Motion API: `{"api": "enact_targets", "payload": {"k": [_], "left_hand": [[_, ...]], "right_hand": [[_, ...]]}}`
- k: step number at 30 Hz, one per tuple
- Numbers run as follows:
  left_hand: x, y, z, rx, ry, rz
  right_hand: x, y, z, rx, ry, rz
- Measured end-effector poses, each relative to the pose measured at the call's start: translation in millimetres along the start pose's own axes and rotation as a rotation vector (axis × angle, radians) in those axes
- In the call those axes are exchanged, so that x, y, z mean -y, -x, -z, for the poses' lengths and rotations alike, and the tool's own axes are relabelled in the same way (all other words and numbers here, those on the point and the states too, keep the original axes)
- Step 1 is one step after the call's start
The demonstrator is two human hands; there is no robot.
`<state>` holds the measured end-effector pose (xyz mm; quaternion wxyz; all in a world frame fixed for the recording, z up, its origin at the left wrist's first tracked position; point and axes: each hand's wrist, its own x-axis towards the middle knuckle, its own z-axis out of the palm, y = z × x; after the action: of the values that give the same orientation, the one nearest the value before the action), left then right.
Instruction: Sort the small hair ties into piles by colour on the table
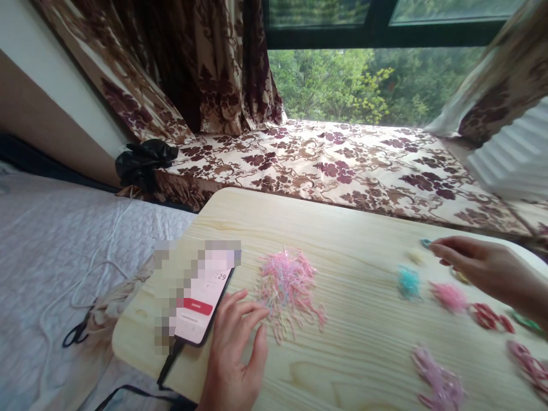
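Observation:
A loose pile of thin pastel strands [289, 282], mostly pink, lies mid-table; they look like small elastic loops. My left hand [235, 345] rests at its near-left edge, fingers stretched out and apart, the fingertips by the strands. At the right, my right hand [483, 265] is closed in a pinch, with a small teal loop [425, 243] at its fingertips. Around it lie sorted heaps: a pale yellow one [415, 256], a turquoise one [409, 282], a bright pink one [448, 297] and a red one [486, 317]. Nearer me is a lilac heap [439, 379].
A phone [203, 308] with a cable lies left of my left hand, partly pixelated. Dark red loops [531, 365] and green ones [526, 321] sit at the right. The wooden table [342, 234] meets a floral-covered window ledge [325, 165]; a bed [85, 245] is at the left.

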<state>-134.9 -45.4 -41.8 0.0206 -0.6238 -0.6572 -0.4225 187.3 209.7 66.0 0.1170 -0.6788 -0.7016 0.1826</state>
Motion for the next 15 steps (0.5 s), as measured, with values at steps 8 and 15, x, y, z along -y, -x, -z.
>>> {"api": "enact_targets", "payload": {"k": [8, 15], "left_hand": [[11, 5, -0.7, 0.018, -0.043, -0.061], [11, 4, 0.0, 0.013, -0.036, -0.064]], "right_hand": [[-7, -21, -16, 0.046, 0.155, 0.076], [-15, -21, -13, 0.026, 0.198, 0.111]]}}
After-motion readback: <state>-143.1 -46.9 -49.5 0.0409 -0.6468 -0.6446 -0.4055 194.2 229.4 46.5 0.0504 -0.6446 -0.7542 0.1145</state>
